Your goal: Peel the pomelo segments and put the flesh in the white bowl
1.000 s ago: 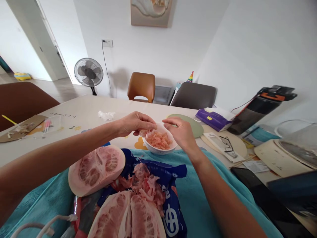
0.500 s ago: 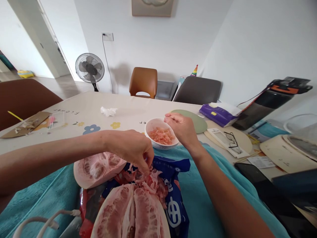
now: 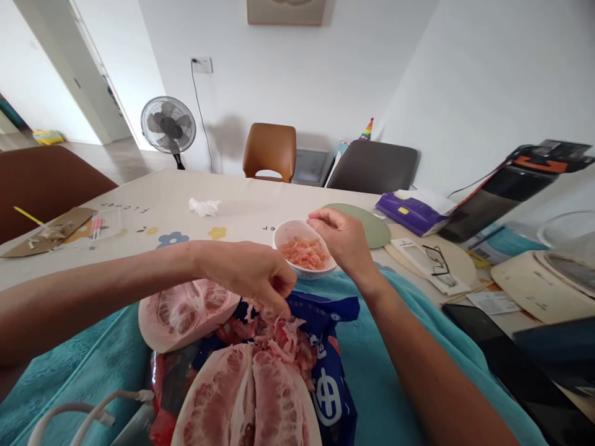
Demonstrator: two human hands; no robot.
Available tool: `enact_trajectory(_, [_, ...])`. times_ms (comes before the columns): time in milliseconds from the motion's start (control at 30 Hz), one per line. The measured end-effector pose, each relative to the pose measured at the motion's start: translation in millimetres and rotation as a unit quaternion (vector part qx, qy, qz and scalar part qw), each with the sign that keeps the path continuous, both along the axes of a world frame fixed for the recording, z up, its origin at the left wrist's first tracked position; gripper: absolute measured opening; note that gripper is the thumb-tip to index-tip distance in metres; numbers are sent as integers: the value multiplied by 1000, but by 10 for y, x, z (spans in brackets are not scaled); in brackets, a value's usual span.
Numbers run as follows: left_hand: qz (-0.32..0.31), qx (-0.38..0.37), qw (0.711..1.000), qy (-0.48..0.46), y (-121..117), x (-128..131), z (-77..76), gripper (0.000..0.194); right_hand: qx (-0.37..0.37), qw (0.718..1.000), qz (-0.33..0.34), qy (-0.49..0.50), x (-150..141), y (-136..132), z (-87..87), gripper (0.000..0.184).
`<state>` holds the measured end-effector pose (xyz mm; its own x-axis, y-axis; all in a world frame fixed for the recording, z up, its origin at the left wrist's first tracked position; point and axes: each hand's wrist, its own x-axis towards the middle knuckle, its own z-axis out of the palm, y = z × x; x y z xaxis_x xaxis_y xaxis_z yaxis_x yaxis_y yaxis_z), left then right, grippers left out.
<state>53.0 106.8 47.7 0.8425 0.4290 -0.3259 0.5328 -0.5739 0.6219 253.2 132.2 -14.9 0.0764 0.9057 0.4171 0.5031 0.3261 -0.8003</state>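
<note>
My left hand (image 3: 253,272) reaches in over a heap of pink pomelo skin scraps (image 3: 286,341), its fingers curled in a pinch; what they hold, if anything, is hidden. The rim of a white bowl (image 3: 304,271) is gripped by my right hand (image 3: 341,238), which tilts it slightly. Loose pink pomelo flesh (image 3: 304,253) lies in the bowl. Closest to me is a cut pomelo half (image 3: 242,402) with emptied-looking segments facing up. Behind it, to the left, rests another pomelo piece (image 3: 186,313). The scraps sit on a blue printed plastic bag (image 3: 332,378).
A teal blanket (image 3: 381,371) lies beneath the bag. On the right are a black phone (image 3: 483,347), eyeglasses (image 3: 437,260), a purple tissue pack (image 3: 411,214) and a dark bottle (image 3: 502,195). A white cable (image 3: 93,415) curls at lower left; crumpled tissue (image 3: 204,207) lies farther back.
My left hand has risen slightly and shifted a little right above the skin scraps. My right hand stays on the bowl's rim.
</note>
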Motion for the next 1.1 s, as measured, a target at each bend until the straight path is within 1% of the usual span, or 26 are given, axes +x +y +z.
enact_trajectory(33, [32, -23, 999, -36, 31, 10, -12, 21, 5, 1000, 1, 8, -5, -10, 12, 15])
enact_trajectory(100, [133, -67, 981, -121, 131, 42, -38, 20, 17, 1000, 3, 22, -16, -34, 40, 17])
enact_trajectory(133, [193, -93, 965, -154, 198, 63, -51, 22, 23, 999, 7, 32, -23, -47, 55, 21])
enact_trajectory(167, [236, -127, 945, -186, 274, 85, -65, 22, 28, 998, 14, 45, -30, -61, 69, 25])
enact_trajectory(200, [260, -164, 927, -216, 354, 107, -80, 21, 31, 997, 24, 63, -37, -75, 83, 28])
enact_trajectory(267, [293, -245, 887, -260, 505, 146, -117, 20, 26, 992, 50, 109, -54, -104, 107, 33])
enact_trajectory(333, [300, -310, 850, -301, 618, 176, -161, 16, 8, 986, 80, 145, -73, -135, 131, 34])
enact_trajectory(367, [303, -328, 836, -318, 652, 189, -182, 14, -2, 984, 92, 154, -83, -151, 143, 32])
enact_trajectory(433, [306, -339, 821, -342, 678, 208, -215, 13, -22, 981, 111, 158, -103, -185, 170, 27])
enact_trajectory(533, [309, -327, 816, -364, 646, 231, -229, 13, -61, 977, 129, 160, -131, -235, 217, 25])
enact_trajectory(600, [313, -318, 812, -376, 610, 246, -225, 12, -94, 970, 136, 178, -151, -261, 246, 26])
enact_trajectory(733, [326, -278, 810, -401, 550, 281, -228, 11, -132, 958, 125, 221, -184, -280, 270, 22])
enact_trajectory(833, [325, -241, 819, -407, 527, 298, -246, 14, -151, 957, 110, 220, -185, -270, 257, 20])
enact_trajectory(900, [306, -223, 832, -405, 525, 293, -258, 15, -152, 962, 94, 205, -176, -263, 248, 18])
enact_trajectory(967, [284, -209, 847, -398, 532, 274, -265, 15, -147, 971, 80, 168, -166, -264, 248, 16])
enact_trajectory(1100, [251, -192, 867, -386, 531, 227, -241, 29, -134, 986, 61, 76, -164, -275, 262, 14])
